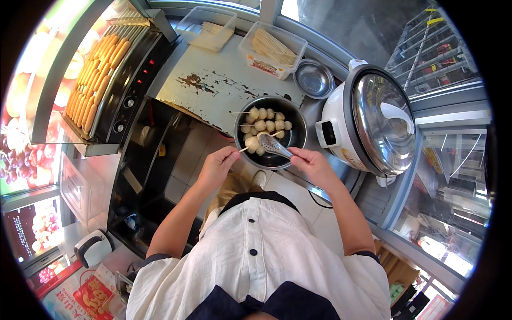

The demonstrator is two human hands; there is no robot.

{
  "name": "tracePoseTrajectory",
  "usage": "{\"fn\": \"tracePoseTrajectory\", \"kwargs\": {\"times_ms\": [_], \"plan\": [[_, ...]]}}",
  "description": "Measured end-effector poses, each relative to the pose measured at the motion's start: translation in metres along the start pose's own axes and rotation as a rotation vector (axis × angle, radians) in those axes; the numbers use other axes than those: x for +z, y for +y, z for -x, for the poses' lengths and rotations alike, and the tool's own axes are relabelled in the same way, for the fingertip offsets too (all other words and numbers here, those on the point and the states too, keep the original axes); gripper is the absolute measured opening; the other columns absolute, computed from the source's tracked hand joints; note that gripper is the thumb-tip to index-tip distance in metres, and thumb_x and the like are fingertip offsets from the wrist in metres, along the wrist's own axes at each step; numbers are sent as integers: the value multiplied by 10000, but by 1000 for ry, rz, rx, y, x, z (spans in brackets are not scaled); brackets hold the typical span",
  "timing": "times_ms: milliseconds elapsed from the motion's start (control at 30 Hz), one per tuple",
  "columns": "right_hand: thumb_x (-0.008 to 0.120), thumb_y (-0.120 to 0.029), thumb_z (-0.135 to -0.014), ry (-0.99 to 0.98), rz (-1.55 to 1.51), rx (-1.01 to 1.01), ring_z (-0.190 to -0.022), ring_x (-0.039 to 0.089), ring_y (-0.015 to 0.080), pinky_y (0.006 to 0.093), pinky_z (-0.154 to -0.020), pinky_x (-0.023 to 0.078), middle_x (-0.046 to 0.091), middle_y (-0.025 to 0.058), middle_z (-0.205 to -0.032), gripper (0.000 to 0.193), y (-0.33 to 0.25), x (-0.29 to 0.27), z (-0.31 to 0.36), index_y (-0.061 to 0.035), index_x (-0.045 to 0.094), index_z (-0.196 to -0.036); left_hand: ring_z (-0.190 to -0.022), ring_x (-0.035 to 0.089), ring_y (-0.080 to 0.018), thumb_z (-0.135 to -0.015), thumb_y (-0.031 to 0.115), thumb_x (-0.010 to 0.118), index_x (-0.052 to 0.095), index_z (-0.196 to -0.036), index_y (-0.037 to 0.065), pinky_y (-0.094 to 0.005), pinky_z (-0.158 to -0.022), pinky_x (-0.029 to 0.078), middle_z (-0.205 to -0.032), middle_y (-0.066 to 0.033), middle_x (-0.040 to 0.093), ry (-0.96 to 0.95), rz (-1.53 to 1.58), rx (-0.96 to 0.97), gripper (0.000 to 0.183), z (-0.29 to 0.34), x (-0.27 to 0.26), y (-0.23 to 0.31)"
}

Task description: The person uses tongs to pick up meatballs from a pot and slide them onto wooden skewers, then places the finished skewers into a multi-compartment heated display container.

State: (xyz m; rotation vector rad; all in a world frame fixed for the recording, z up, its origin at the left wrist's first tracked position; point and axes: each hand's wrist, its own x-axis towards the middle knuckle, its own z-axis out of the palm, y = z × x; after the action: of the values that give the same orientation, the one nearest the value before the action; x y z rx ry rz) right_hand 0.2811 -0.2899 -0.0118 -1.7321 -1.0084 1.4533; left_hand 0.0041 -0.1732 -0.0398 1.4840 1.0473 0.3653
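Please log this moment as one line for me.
left hand: pinching skewer of balls; right hand: holding perforated spoon; metal bowl: other skewered balls inside; cooker: lid on

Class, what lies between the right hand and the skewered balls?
The slotted spoon, gripped by the right hand, its holed end by the balls in the pot, as the head view shows.

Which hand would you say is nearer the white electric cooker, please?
Right. The right hand, holding a slotted spoon, is just off the lower left of the cooker; the left hand, pinching a skewer, is farther away, at the lower left of the bowl.
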Motion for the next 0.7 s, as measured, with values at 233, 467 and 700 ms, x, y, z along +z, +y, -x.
{"fn": "tracePoseTrajectory", "kwargs": {"times_ms": [233, 467, 700], "plan": [[653, -249, -925, 216, 697, -112, -796, 662, 253, 377, -727, 512, 688, 100, -902, 309, -2, -19, -11, -14, 644, -1125, -772, 467, -68, -1018, 187, 550, 638, -905, 38, -235, -707, 404, -811, 36, 564, 73, 57, -83, 207, 1, -10, -32], [634, -236, -910, 325, 1229, -96, -815, 667, 327, 427, -722, 545, 652, 127, -889, 194, 19, 19, -43, -43, 623, -931, -701, 464, -71, -1004, 208, 581, 655, -934, 42, -245, -635, 409, -755, 34, 551, 104, 45, -57, 194, 0, -2, -38], [625, -226, -922, 276, 1109, 1, -845, 675, 290, 394, -756, 539, 676, 134, -962, 208, 1, 6, -25, -65, 667, -1047, -798, 467, -67, -1017, 186, 552, 642, -907, 36, -234, -738, 404, -826, 34, 567, 101, 79, -106, 207, 8, -10, -39]]}}
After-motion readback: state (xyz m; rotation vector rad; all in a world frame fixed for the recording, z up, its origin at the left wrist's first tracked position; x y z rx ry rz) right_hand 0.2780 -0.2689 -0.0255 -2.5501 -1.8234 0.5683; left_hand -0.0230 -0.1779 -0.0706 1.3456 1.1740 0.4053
